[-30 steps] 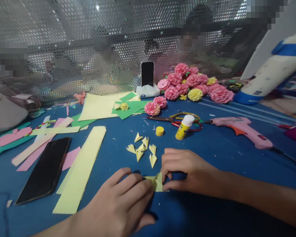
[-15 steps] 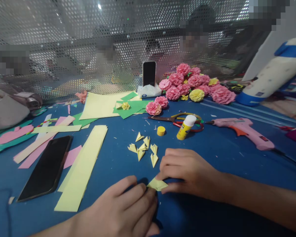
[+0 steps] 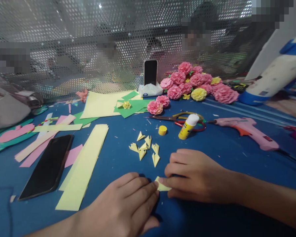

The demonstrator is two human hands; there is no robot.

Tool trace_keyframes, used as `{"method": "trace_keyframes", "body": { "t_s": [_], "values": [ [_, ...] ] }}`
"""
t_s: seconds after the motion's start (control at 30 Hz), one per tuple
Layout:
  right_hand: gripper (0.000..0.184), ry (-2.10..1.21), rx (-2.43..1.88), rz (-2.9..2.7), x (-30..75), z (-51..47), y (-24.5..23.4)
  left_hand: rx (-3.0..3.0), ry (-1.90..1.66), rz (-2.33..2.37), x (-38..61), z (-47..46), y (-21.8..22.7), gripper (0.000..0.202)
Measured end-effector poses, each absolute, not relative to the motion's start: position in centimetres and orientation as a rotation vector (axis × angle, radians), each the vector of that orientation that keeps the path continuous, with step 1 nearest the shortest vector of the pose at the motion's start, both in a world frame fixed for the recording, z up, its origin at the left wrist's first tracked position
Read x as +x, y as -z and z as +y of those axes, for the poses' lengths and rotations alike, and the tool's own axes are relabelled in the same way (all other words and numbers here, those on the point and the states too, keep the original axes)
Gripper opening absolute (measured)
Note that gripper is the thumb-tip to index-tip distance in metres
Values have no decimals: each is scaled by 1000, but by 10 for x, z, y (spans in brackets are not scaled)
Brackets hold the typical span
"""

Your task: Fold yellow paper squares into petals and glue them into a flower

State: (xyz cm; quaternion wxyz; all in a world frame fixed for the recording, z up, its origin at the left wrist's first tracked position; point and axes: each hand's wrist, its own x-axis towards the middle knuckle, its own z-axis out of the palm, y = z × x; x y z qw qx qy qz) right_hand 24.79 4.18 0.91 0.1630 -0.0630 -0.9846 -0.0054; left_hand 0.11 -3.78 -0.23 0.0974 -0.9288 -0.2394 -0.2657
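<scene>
Both my hands press on a small folded piece of yellow paper [image 3: 162,186] lying on the blue table [image 3: 212,144]. My left hand [image 3: 124,205] lies over its left end with fingertips on the paper. My right hand [image 3: 194,174] pinches its right side between curled fingers and thumb. Just beyond the hands sits a cluster of several small folded yellow paper points [image 3: 145,148].
A glue stick [image 3: 187,126], its yellow cap [image 3: 162,130], scissors [image 3: 177,118] and a pink glue gun [image 3: 246,130] lie past the hands. Yellow paper strips [image 3: 85,168] and a black phone [image 3: 48,166] are at left. Pink and yellow paper flowers [image 3: 197,85] and an upright phone [image 3: 150,72] stand at the back.
The yellow piece has been folded flatter and smaller. My right hand has shifted slightly right and closed tighter on it; my left fingertips have moved onto its left end.
</scene>
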Motion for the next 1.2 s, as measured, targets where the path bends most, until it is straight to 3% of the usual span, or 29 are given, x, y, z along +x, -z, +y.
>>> {"method": "trace_keyframes", "body": {
  "t_s": [0.17, 0.53, 0.73, 0.9, 1.2],
  "values": [
    [26, 10, -152, -2800, 247, 37, -9, -2794, 811, -680, 1, -36, 2, 35],
    [23, -588, -473, -2645, 247, 44, -6, -2823, 811, -954, -2, -35, 1, 34],
    [32, -635, -620, -2614, 240, 39, -5, -2903, 767, -921, -2, -33, 6, 26],
    [7, -650, -723, -2618, 237, 36, -5, -2909, 773, -937, -2, -33, 6, 24],
    [18, -672, -770, -2532, 241, 37, -7, -2905, 796, -961, -2, -33, 5, 24]
  ]
}}
